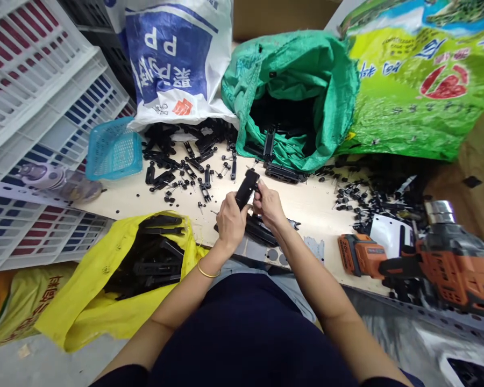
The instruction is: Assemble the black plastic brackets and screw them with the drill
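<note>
Over the front of the worktable, my left hand (231, 221) is wrapped round the lower part of a black plastic bracket piece (247, 188), which is tilted up and away from me. Close by, my right hand (268, 204) is closed, with thumb and fingertips pinched at the upper right side of the same piece. Whether a small part sits in that pinch is hidden. Another long black part (262, 232) lies under my hands on the table. Loose black clips and pins (204, 174) are scattered beyond my left hand.
A green sack (236, 91) stands open at the back, between a white-blue sack (173, 54) and a yellow-green sack (419, 113). A yellow bag (84, 269) of black parts is front left. A blue basket (113, 172) sits left; an orange power drill (460, 263) lies right.
</note>
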{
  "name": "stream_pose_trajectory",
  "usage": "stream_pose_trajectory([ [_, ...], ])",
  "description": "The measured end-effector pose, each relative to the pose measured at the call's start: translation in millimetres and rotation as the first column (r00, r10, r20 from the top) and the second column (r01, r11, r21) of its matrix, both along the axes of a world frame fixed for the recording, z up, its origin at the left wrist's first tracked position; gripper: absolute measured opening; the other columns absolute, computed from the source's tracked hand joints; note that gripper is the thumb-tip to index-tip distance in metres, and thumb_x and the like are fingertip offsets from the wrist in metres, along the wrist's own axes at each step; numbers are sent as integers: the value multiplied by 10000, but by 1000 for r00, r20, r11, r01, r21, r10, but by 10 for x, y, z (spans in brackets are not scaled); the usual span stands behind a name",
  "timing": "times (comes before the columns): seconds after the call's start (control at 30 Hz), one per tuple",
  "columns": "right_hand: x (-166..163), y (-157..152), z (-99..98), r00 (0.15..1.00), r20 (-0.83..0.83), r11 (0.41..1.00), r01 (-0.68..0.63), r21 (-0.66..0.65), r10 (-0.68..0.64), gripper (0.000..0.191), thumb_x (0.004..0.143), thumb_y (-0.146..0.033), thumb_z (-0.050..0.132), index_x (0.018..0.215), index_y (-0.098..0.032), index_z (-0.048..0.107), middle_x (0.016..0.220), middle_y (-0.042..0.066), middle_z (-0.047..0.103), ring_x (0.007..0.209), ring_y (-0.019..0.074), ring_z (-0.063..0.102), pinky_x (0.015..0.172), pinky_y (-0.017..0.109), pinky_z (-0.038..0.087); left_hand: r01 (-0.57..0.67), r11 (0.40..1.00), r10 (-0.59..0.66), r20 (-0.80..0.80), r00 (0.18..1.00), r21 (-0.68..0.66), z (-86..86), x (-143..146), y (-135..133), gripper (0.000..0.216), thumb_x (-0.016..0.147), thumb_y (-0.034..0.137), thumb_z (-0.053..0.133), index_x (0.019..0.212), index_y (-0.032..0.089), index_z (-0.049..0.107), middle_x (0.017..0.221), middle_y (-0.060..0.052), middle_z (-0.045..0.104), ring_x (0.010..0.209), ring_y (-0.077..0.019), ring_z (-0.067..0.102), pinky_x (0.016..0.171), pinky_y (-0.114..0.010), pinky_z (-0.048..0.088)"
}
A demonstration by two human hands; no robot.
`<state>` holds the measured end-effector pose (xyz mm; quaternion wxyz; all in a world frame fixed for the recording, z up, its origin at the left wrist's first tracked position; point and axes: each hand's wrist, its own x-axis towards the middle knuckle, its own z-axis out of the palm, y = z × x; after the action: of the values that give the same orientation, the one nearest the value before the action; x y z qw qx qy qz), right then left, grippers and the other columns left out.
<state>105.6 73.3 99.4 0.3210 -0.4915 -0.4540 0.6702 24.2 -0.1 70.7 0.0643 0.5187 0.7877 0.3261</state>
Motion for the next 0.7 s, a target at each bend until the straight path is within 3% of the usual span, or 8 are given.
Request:
stream_pose_trajectory([
  [0.1,104,-173,64,922,-386,959,-78,-272,-34,531,825,-642,471,544,-222,308,348,-114,219,317,47,135,353,197,162,134,965,-118,-81,990,225,-29,-34,-42,318,860,224,578,1143,169,441,1100,-143,634,1027,-238,628,834,-333,502],
  [0.2,280,-285,36,872,-490,946,-175,-273,19,518,814,-622,506,554,-219,312,357,-115,225,326,46,144,363,187,209,196,937,-178,-87,980,290,-49,-32,-86,272,883,219,540,1140,184,458,1136,-133,631,1045,-216,625,870,-324,496],
  [0.3,478,-106,-108,942,-256,956,-260,-139,219,541,802,-703,423,580,-211,400,415,-59,382,363,68,279,415,209,290,192,957,-194,-13,981,219,-52,-23,-133,302,854,227,588,1127,192,465,1084,-109,645,988,-220,641,828,-324,511],
  [0.37,606,208,-236,958,154,964,-255,82,240,549,837,-692,349,659,-193,490,564,24,541,486,119,441,501,244,365,173,975,-182,52,982,139,-46,-21,-183,432,821,244,637,1198,189,432,1059,-100,644,962,-229,645,790,-323,521],
  [0.4,663,400,-302,910,395,937,-240,255,126,506,865,-636,358,713,-181,519,670,61,588,587,147,495,569,265,395,169,980,-177,72,982,102,-39,-19,-215,516,812,250,650,1257,186,397,1069,-104,638,973,-234,640,787,-322,522],
  [0.47,760,779,-438,637,755,796,-372,477,-155,365,882,-496,441,867,-148,549,927,148,611,854,233,528,739,340,408,179,983,-182,75,980,41,-18,-5,-288,630,819,254,645,1355,187,322,1117,-115,613,1016,-239,619,806,-321,518],
  [0.57,849,1130,-630,263,923,655,-651,384,-279,299,848,-303,512,1060,-92,524,1121,228,537,1048,317,452,837,410,360,188,980,-188,10,982,-64,28,44,-388,604,843,259,615,1380,216,344,1106,-96,590,1000,-229,608,783,-300,517],
  [0.7,907,1071,-779,132,955,597,-756,269,-264,327,795,-222,522,1081,-66,514,1062,224,529,1017,320,439,825,407,353,159,973,-177,-97,979,-170,74,105,-442,554,850,266,600,1368,250,404,1041,-65,567,941,-205,596,705,-264,515],
])
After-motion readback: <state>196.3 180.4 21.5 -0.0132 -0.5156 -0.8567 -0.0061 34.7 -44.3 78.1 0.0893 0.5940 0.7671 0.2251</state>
